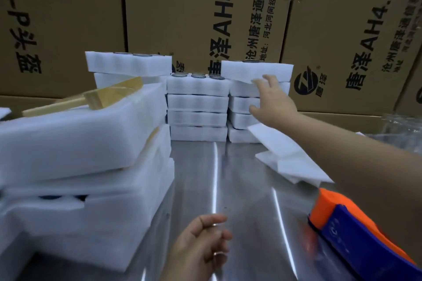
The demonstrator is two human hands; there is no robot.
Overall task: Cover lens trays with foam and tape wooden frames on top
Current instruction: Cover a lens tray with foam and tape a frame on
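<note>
Stacks of white foam lens trays stand at the back of the steel table: a middle stack (pixel 197 107) with round lenses showing on top, and a right stack (pixel 255 70). My right hand (pixel 272 104) reaches out to the right stack with fingers spread, touching the front of its upper trays. My left hand (pixel 202 242) hovers low over the table near the front, fingers loosely curled, holding nothing. On the left a tall pile of foam-covered trays (pixel 86 166) carries a taped wooden frame (pixel 100 98) on top. Loose foam sheets (pixel 287 157) lie under my right forearm.
Large brown cardboard boxes (pixel 201 18) form a wall behind the stacks. An orange and blue tape dispenser (pixel 349 223) sits at the front right. Another pair of foam trays (pixel 127 66) is stacked at the back left. Crumpled clear plastic (pixel 402 128) lies at the far right.
</note>
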